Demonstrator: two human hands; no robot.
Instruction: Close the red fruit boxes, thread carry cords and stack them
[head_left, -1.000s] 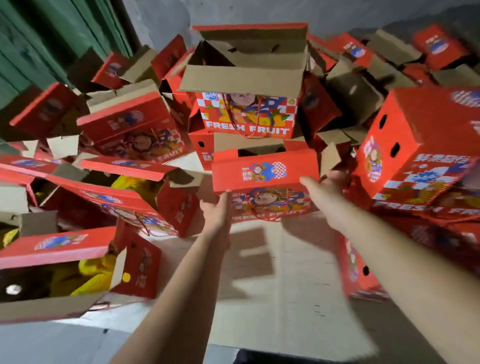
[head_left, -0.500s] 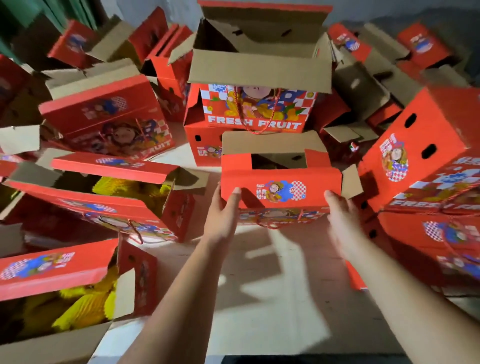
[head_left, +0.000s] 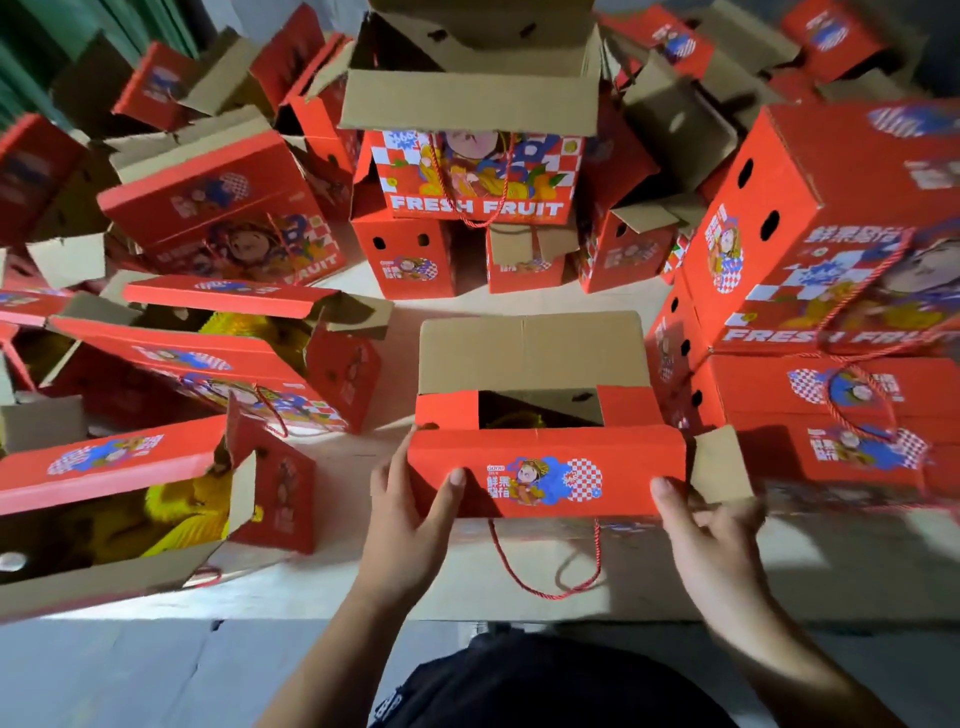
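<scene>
Both hands hold one red fruit box (head_left: 545, 480) near the middle: the left hand (head_left: 410, 512) grips its left end, the right hand (head_left: 698, 530) its right end. Its far flap (head_left: 532, 353) stands open; a red carry cord (head_left: 545, 566) hangs from its near side. Open boxes (head_left: 171, 358) crowd the left, closed stacked boxes (head_left: 831, 260) the right.
</scene>
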